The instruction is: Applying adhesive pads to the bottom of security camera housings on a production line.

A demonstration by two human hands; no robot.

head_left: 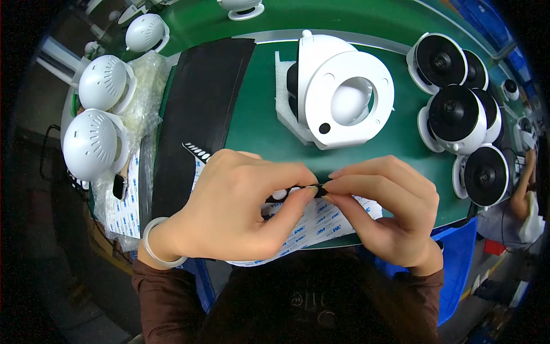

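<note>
Near the front edge of the green table, my left hand (235, 209) pinches a small black strip (322, 190) between thumb and index finger. The fingertips of my right hand (392, 206) close on the strip's other end. A white oval shows beside the strip under my left fingers; what it belongs to is mostly hidden. Beneath both hands lies a white backing sheet (326, 223) with blue print. A black edge with white slots (196, 152) emerges behind my left hand. Beyond my hands, a white round-bodied device (378, 86) rests in white foam (285, 103), its ring-shaped base facing me.
A black mat (197, 97) lies left of centre. Further left, several white vented devices (91, 143) stand by bubble wrap (152, 86). Several black-faced devices (454, 112) cluster on the right. A blue bin (461, 252) sits below the right edge; another person's arm (521, 186) shows beyond.
</note>
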